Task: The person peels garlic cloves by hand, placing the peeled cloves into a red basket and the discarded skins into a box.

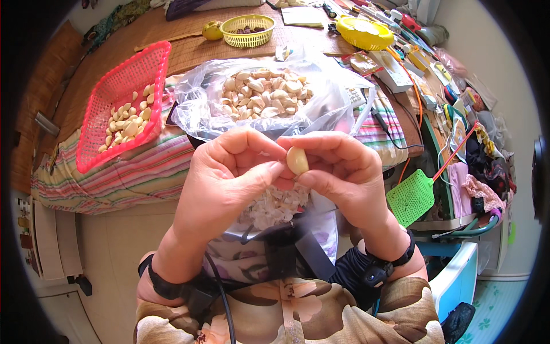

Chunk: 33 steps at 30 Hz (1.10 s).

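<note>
A peeled, pale garlic clove [297, 161] is held upright between the thumb and fingers of my right hand [344, 175]. My left hand [226, 180] is closed in a pinch against the clove's left side; whatever its fingertips hold is too small to make out. Below both hands lies a heap of papery garlic skins [269, 207], partly hidden by them. Just beyond, unpeeled garlic cloves [266, 94] fill a clear plastic bag [197, 86]. Several peeled cloves [130, 125] rest in a red plastic basket [91, 137] to the left.
A striped cloth [114, 180] covers the table's near edge. Farther back are a yellow basket [246, 39] with dark items, a yellow-green fruit [212, 31] and a yellow tray [364, 34]. A green fly swatter [411, 198] and cluttered goods stand at right.
</note>
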{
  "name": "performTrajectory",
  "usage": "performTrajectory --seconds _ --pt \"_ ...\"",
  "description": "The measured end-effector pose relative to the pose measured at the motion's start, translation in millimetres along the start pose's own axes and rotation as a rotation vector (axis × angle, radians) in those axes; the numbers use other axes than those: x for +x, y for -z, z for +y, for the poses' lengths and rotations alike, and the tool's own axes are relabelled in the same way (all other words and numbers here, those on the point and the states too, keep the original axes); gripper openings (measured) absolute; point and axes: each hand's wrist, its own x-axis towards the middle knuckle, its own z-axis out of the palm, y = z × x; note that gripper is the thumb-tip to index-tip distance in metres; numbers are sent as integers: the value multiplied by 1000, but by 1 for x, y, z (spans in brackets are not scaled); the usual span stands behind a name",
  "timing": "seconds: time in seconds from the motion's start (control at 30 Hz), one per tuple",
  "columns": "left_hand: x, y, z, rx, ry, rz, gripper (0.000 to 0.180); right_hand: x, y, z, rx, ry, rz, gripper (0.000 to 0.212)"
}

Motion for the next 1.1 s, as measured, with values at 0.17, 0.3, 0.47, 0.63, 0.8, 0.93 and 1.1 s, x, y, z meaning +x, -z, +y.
performTrajectory --seconds 0.17,0.3,0.47,0.63,0.8,0.93,1.1 --pt "-3 -8 -1 148 -149 47 19 2 7 -5 36 -6 -21 48" --pt "-5 -9 -5 361 -346 60 30 2 10 -7 66 -36 -73 54" --pt "-4 -8 -5 541 -483 28 32 2 7 -5 61 -16 -65 56" --pt "-4 -9 -6 697 -552 85 28 2 8 -2 25 6 -81 58" --pt "-1 -3 -2 921 -705 60 25 2 8 -1 11 -20 -54 57" --pt "-2 -8 -9 780 -604 126 28 1 9 1 40 -16 -57 57" --pt "-1 -8 -5 843 -648 95 30 1 8 1 0 7 -56 56"
